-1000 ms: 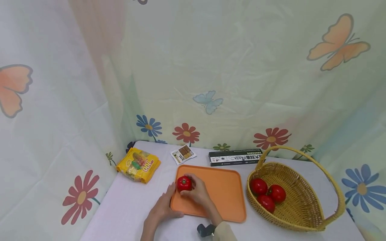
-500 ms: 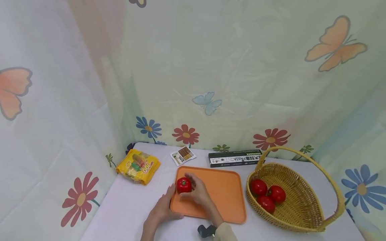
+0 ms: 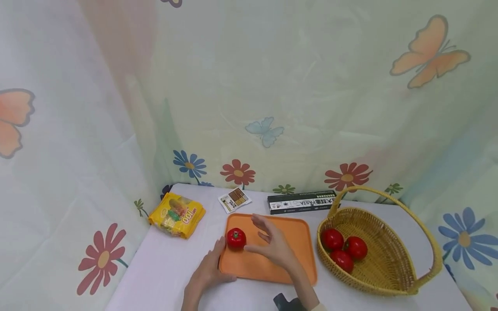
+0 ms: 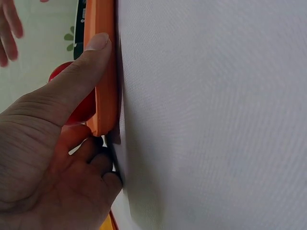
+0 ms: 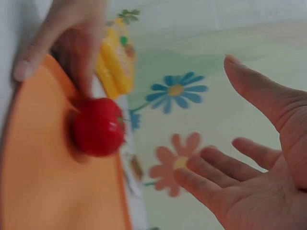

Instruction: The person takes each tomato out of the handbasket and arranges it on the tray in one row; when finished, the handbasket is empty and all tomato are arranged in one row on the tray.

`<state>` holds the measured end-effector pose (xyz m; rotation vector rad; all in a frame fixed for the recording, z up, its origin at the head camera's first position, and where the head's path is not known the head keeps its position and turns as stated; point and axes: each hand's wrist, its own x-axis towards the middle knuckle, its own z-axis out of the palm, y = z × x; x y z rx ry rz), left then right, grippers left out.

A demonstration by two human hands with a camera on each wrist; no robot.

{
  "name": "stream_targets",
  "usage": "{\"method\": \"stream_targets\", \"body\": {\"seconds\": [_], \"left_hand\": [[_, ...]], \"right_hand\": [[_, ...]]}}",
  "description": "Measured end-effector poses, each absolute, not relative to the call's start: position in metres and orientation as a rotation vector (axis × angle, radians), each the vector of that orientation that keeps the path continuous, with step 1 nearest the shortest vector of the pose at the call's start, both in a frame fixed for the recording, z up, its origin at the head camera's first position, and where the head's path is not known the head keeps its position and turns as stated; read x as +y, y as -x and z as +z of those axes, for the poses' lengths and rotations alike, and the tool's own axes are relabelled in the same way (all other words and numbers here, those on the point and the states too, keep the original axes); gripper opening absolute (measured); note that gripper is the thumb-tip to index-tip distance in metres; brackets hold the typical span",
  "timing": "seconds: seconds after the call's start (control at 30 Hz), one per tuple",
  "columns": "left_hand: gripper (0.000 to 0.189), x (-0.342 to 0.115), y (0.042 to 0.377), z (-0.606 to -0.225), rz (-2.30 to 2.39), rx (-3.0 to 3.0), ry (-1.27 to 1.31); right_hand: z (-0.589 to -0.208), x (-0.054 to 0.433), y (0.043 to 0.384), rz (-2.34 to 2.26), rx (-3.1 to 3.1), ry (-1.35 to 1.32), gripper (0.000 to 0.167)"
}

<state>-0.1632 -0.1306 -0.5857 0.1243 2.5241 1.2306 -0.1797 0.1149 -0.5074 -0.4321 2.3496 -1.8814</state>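
A red tomato (image 3: 236, 238) with a green stem sits near the left edge of the orange tray (image 3: 280, 242). My left hand (image 3: 210, 268) grips the tray's near left corner; in the left wrist view its thumb (image 4: 81, 79) lies along the rim and the other fingers curl at the edge. Just right of the tomato, my right hand (image 3: 274, 246) is over the tray, fingers spread and holding nothing. The right wrist view shows this hand (image 5: 254, 187) apart from the tomato (image 5: 99, 127). Three more tomatoes (image 3: 342, 261) lie in the wicker basket (image 3: 389, 242).
The tall-handled basket stands right of the tray. Behind the tray are a black pasta box (image 3: 301, 203) and a small white-and-brown packet (image 3: 235, 199). A yellow snack bag (image 3: 177, 215) lies at the back left. A floral curtain (image 3: 249, 86) closes off the back and sides.
My right hand has let go of the tomato and drawn back to the right, its fingers opening. The tomato stays on the tray. My left hand has stayed at the tray's corner.
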Motion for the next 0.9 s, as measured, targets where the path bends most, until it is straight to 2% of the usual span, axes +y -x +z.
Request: {"method": "stream_targets", "body": {"seconds": [0.37,0.63,0.9], "left_hand": [[0.124,-0.131,0.165,-0.587,1.23,2.519,-0.112],[0.124,-0.129,0.166,-0.586,1.235,2.513,-0.094],[0.124,-0.129,0.165,-0.588,1.233,2.511,-0.108]], "right_hand": [[-0.445,0.203,0.15,-1.693,2.547,0.631,0.067],[-0.429,0.275,0.151,-1.639,2.61,0.8,0.064],[-0.426,0.314,0.162,-1.612,2.519,0.895,0.063]]}}
